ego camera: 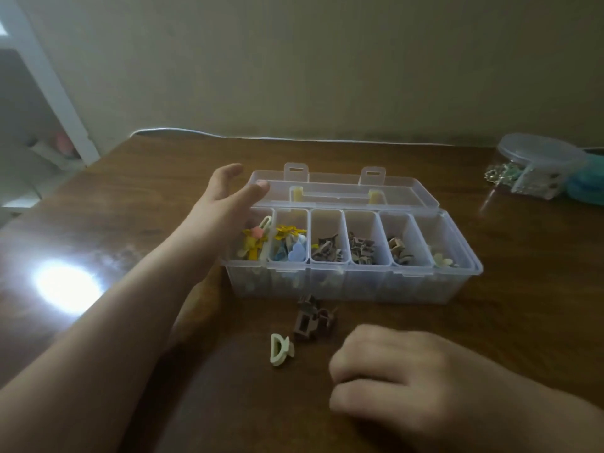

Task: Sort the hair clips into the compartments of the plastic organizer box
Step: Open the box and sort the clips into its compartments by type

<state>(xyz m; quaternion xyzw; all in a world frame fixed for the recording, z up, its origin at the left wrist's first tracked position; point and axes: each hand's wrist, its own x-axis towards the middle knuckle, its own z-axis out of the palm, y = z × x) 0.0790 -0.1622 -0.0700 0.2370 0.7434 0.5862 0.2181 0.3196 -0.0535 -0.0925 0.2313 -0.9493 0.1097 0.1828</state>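
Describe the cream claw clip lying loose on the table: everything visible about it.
The cream claw clip is a small, pale, matte piece that looks like plastic, with a curved arched body and a hollow centre. It lies on its side on the brown wooden table, in front of the clear organizer box and outside its compartments. It sits just left of the loose brown clips, apparently not touching them. No hand touches it; the right hand rests nearby.
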